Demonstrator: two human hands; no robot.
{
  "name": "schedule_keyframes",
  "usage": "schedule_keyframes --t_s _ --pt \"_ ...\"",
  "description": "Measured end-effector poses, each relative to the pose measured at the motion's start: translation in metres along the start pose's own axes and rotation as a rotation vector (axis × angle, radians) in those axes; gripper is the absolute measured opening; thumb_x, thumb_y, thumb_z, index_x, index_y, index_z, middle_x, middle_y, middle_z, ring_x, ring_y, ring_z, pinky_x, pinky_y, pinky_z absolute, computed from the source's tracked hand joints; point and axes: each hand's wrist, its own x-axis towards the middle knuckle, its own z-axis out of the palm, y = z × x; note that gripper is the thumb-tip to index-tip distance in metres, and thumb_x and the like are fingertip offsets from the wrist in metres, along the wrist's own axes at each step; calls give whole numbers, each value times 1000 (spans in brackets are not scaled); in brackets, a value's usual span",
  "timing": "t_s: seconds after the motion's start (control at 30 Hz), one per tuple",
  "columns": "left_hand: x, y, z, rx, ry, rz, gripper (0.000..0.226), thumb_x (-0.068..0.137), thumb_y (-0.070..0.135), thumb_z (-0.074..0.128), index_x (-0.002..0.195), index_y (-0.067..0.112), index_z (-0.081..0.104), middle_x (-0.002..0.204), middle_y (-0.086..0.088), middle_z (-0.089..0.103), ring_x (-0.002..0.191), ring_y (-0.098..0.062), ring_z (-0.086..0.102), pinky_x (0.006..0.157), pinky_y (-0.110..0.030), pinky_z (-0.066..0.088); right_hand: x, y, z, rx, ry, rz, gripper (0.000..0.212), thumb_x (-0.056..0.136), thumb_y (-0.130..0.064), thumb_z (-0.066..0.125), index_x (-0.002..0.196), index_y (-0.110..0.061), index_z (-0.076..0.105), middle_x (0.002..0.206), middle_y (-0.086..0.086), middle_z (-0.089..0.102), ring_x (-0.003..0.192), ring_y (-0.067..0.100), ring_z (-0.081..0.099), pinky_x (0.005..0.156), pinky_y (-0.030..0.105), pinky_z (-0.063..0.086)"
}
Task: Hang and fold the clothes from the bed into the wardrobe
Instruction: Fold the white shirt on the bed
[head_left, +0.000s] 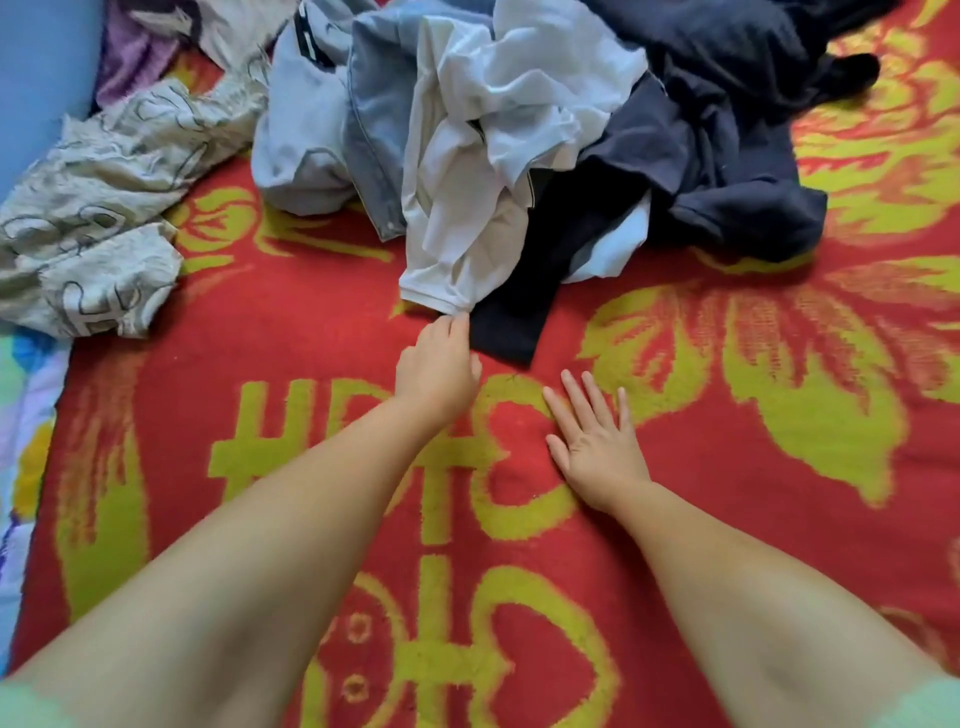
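A heap of clothes lies at the far middle of the bed. In it are a white shirt (467, 208), a light blue denim piece (379, 130), a pale grey garment (301, 135), a black piece (511, 317) and dark navy clothes (727, 156). My left hand (439, 366) reaches to the near hem of the white shirt, and its curled fingertips pinch the hem's corner. My right hand (597, 436) lies flat on the red and yellow blanket (727, 519), fingers spread, holding nothing, a little short of the black piece.
A crumpled cream patterned sheet (88, 234) lies at the left. A purple cloth (135, 52) sits at the far left by a blue wall (36, 78). The bed's left edge shows a colourful sheet (21, 415). Bare blanket stretches in front of the heap.
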Motion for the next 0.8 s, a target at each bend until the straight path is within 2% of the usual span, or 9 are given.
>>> schedule_keyframes --t_s 0.17,0.23,0.3,0.37,0.43,0.57,0.67,0.73,0.8 --pt "55 -20 17 108 -1 46 40 89 4 47 129 7 41 126 -9 47 113 -29 46 72 -37 34 2 -4 14 -15 138 29 59 92 -46 17 149 -32 6 157 -7 -7 145 13 -10 116 46 -13" --pt "69 -26 20 200 12 102 37 87 -1 48 123 6 47 122 -10 49 111 -30 48 73 -35 33 0 -5 15 -23 131 23 59 92 -46 17 148 -32 6 158 -7 -6 146 14 -9 116 47 -12" --pt "82 -32 21 223 83 153 23 89 1 47 110 5 57 113 -13 55 102 -34 51 70 -35 28 0 -5 17 -40 144 33 59 92 -45 19 148 -31 10 158 -5 -1 146 17 -4 116 49 -7" --pt "89 -35 17 124 152 187 18 90 0 46 98 1 62 101 -17 60 92 -37 53 68 -34 24 2 -2 17 -51 144 40 59 92 -45 20 148 -31 12 158 -4 1 146 18 -2 115 49 -5" --pt "84 -36 12 28 204 230 12 89 -1 47 87 0 58 86 -20 60 85 -38 53 67 -28 18 5 3 16 -61 108 44 59 92 -46 14 148 -34 4 158 -7 -8 146 15 -11 116 46 -13" --pt "36 -42 16 0 83 232 7 96 9 45 94 6 52 88 -19 59 83 -39 55 60 -39 29 7 5 17 -68 75 57 57 93 -48 8 147 -37 -4 155 -12 -17 142 10 -22 113 42 -23" --pt "-14 -45 19 -40 -42 248 14 100 21 40 95 10 48 90 -16 61 82 -39 57 59 -37 28 11 8 11 -37 8 55 55 99 -47 16 150 -38 -3 154 -13 -21 141 9 -26 112 41 -25" --pt "-49 -45 16 -46 -117 280 18 100 26 39 95 11 47 90 -16 63 83 -41 58 58 -37 28 12 2 -5 12 -87 47 59 100 -43 28 153 -34 3 159 -9 -15 145 12 -18 115 44 -15" --pt "-81 -39 8 -145 -133 252 19 100 29 41 89 15 47 86 -15 64 83 -40 59 57 -38 29 7 -11 -31 123 -187 74 65 98 -38 42 153 -25 11 162 -4 1 148 15 -2 117 49 -1"
